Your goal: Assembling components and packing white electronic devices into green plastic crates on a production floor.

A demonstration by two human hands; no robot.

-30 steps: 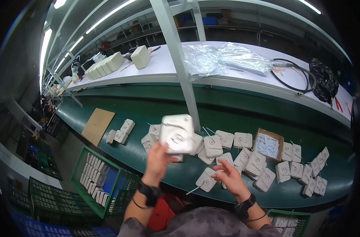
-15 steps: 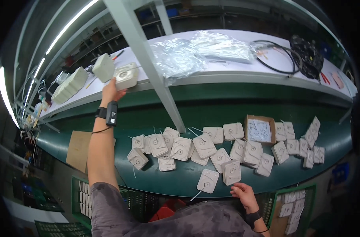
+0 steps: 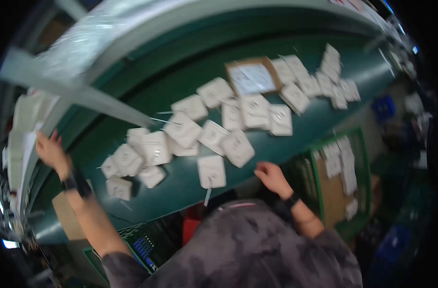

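My left hand (image 3: pixel 53 151) is raised at the far left by the shelf edge. Its blurred fingers look apart, with nothing seen in them. Close by stand off-white blocky pieces (image 3: pixel 29 115) on the shelf. My right hand (image 3: pixel 272 176) hovers at the bench's front edge with fingers curled in, and nothing shows in it. Nearest to it is an off-white square plastic casing (image 3: pixel 238 149), apart from the hand. Another casing (image 3: pixel 212 171), a white cable end hanging from it, lies flat at the front. Several more casings (image 3: pixel 127 160) are heaped to the left.
A cardboard box (image 3: pixel 275 72) of white slips stands at the back. More casings (image 3: pixel 330 65) lie at the right. A slanting metal post (image 3: pixel 94 98) rises from the bench. A green crate (image 3: pixel 364 168) sits lower right; flat cardboard (image 3: pixel 67 216) lies at left.
My left hand has left the off-white piece it touched on the shelf and drawn back. The view has swung right and down. My right hand stays near the front edge, fingers more curled.
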